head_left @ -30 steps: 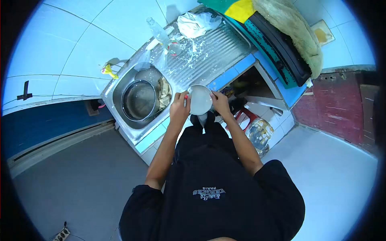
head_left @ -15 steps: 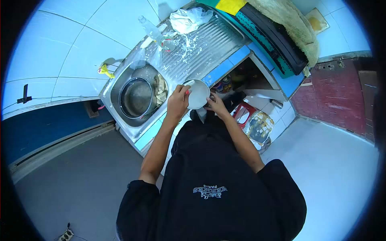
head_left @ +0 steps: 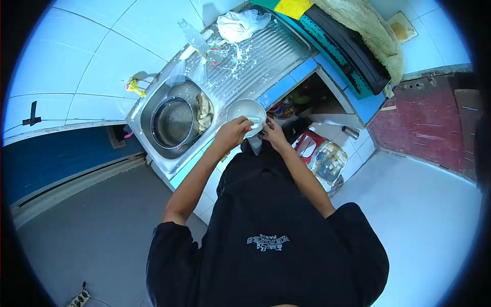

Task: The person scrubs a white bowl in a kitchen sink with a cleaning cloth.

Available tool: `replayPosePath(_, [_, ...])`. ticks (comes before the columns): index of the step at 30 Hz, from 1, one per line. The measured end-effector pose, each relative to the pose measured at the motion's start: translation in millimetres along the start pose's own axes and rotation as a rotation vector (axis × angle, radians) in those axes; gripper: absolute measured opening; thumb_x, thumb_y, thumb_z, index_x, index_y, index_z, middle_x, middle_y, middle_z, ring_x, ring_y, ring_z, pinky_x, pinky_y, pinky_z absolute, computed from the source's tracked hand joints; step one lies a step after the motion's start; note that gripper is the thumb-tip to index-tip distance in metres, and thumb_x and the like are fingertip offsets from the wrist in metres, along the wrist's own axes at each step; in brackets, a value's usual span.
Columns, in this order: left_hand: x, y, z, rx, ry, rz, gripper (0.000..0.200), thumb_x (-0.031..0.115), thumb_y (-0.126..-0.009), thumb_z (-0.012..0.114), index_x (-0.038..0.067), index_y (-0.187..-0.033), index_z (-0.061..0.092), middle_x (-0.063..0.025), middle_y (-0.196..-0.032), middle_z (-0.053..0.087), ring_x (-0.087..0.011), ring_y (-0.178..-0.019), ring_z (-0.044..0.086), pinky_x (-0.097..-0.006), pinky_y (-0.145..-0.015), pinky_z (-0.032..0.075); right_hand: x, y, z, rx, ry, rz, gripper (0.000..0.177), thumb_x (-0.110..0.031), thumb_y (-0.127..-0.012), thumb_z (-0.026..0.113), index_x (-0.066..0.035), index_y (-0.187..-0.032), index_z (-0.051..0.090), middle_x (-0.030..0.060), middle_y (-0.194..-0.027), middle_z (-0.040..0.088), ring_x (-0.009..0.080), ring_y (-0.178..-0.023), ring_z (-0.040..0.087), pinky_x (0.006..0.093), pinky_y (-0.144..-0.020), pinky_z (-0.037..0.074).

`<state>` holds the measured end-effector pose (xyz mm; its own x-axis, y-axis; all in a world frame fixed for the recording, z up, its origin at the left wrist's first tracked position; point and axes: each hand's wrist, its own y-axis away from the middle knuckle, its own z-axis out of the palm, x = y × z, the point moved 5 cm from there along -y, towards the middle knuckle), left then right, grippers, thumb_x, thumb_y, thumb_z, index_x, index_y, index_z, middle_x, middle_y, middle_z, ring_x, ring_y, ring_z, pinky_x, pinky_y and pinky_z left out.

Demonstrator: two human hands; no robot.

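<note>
A round white bowl [head_left: 244, 106] is held in front of my body, beside the sink counter. My right hand [head_left: 275, 135] grips its right rim with curled fingers. Closed around a small tool with a white head and a red part [head_left: 254, 121] is my left hand [head_left: 232, 134]; the tool looks like a spatula, but its exact kind is too small to tell. Its white end reaches over the inside of the bowl. Just below the bowl a pale grey pointed piece [head_left: 255, 144] shows against my dark clothing.
A metal basin [head_left: 173, 123] and a crumpled beige cloth [head_left: 204, 112] lie in the steel sink [head_left: 134, 123]. On the splattered drainboard [head_left: 266, 53] are a clear bottle [head_left: 192, 35] and a white plastic bag [head_left: 238, 26]. A green-black case [head_left: 342, 48] stands right, above an open cupboard [head_left: 319, 94].
My left hand has moved from the bowl's left rim down and right, bringing the tool's white end lower over the bowl. The right hand stays at the right rim.
</note>
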<state>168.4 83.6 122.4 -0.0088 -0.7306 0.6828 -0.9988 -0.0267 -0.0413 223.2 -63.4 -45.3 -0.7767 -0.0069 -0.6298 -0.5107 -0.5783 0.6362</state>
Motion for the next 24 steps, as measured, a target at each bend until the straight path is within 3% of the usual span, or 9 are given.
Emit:
replayPosePath(2, [-3.8, 6.6, -2.0, -0.095, 0.001, -0.029, 0.015, 0.014, -0.086, 0.057, 0.008, -0.099, 0.06, -0.0095, -0.095, 0.059, -0.0335, -0.081, 0.06, -0.0415, -0.068, 0.048, 0.4, -0.7, 0.7, 0.021, 0.016, -0.003, 0.057, -0.024, -0.092, 0.059, -0.011, -0.14, 0.033, 0.0111, -0.122, 0.049, 0.0222, -0.104, 0.056, 0.0386, -0.083, 0.053])
replayPosePath(6, [-11.8, 9.8, -14.6, -0.052, 0.076, -0.105, 0.015, 0.014, -0.082, 0.062, 0.008, -0.096, 0.063, -0.0112, -0.088, 0.06, -0.0351, -0.079, 0.06, -0.0415, -0.068, 0.047, -2.1, 2.6, 1.2, 0.052, 0.057, -0.011, 0.057, -0.024, -0.092, 0.059, -0.01, -0.14, 0.033, 0.0119, -0.122, 0.05, 0.0223, -0.103, 0.057, 0.0375, -0.081, 0.054])
replayPosePath(8, [-17.1, 9.2, -13.6, -0.027, 0.104, -0.128, 0.014, 0.011, -0.084, 0.061, 0.005, -0.096, 0.064, -0.0127, -0.088, 0.062, -0.032, -0.081, 0.063, -0.0373, -0.071, 0.05, -3.2, 3.6, 2.7, 0.03, 0.074, -0.018, 0.058, -0.028, -0.093, 0.058, -0.009, -0.141, 0.032, 0.011, -0.117, 0.049, 0.021, -0.11, 0.052, 0.0432, -0.09, 0.049])
replayPosePath(12, [-35.8, 1.7, 7.2, -0.001, 0.322, -0.321, 0.017, 0.014, -0.086, 0.062, 0.001, -0.096, 0.066, -0.013, -0.09, 0.066, -0.0232, -0.082, 0.066, -0.0343, -0.071, 0.053, -3.5, 4.6, 3.7, 0.006, 0.05, -0.019, 0.058, -0.029, -0.092, 0.059, -0.009, -0.14, 0.032, 0.0106, -0.118, 0.049, 0.0205, -0.108, 0.053, 0.0427, -0.089, 0.05])
replayPosePath(14, [-44.3, -4.4, 10.9, 0.188, 0.355, -0.342, 0.019, 0.016, -0.084, 0.063, -0.002, -0.091, 0.066, -0.0179, -0.084, 0.067, -0.0273, -0.076, 0.067, -0.0348, -0.068, 0.053, -3.2, 4.5, 3.0, 0.011, 0.036, -0.031, 0.057, -0.024, -0.091, 0.06, -0.011, -0.139, 0.034, 0.01, -0.121, 0.051, 0.0215, -0.105, 0.055, 0.0354, -0.078, 0.055])
replayPosePath(18, [-50.4, -19.2, 10.0, 0.384, 0.344, -0.355, 0.021, 0.016, -0.084, 0.063, -0.004, -0.089, 0.066, -0.0204, -0.077, 0.067, -0.0273, -0.07, 0.068, -0.0344, -0.063, 0.052, -1.3, 1.5, 2.1, 0.018, 0.03, -0.002, 0.056, -0.024, -0.091, 0.06, -0.01, -0.139, 0.034, 0.0102, -0.122, 0.05, 0.0213, -0.105, 0.055, 0.0359, -0.079, 0.054])
replayPosePath(20, [-47.8, -20.5, 5.3, 0.387, 0.26, -0.376, 0.019, 0.015, -0.085, 0.063, -0.003, -0.091, 0.066, -0.0156, -0.076, 0.068, -0.0228, -0.07, 0.068, -0.0315, -0.065, 0.052, -1.7, 1.4, 1.9, 0.033, 0.062, -0.005, 0.056, -0.024, -0.092, 0.059, -0.008, -0.139, 0.033, 0.0105, -0.123, 0.05, 0.0209, -0.105, 0.055, 0.0359, -0.079, 0.054])
replayPosePath(24, [-45.3, -16.2, -8.5, 0.453, 0.141, -0.327, 0.015, 0.013, -0.083, 0.063, 0.001, -0.092, 0.065, -0.0158, -0.08, 0.065, -0.0279, -0.072, 0.067, -0.0346, -0.065, 0.052, -7.5, 7.4, 7.0, 0.016, 0.056, -0.044, 0.056, -0.024, -0.092, 0.059, -0.007, -0.139, 0.033, 0.0109, -0.122, 0.05, 0.0216, -0.105, 0.056, 0.0354, -0.079, 0.054])
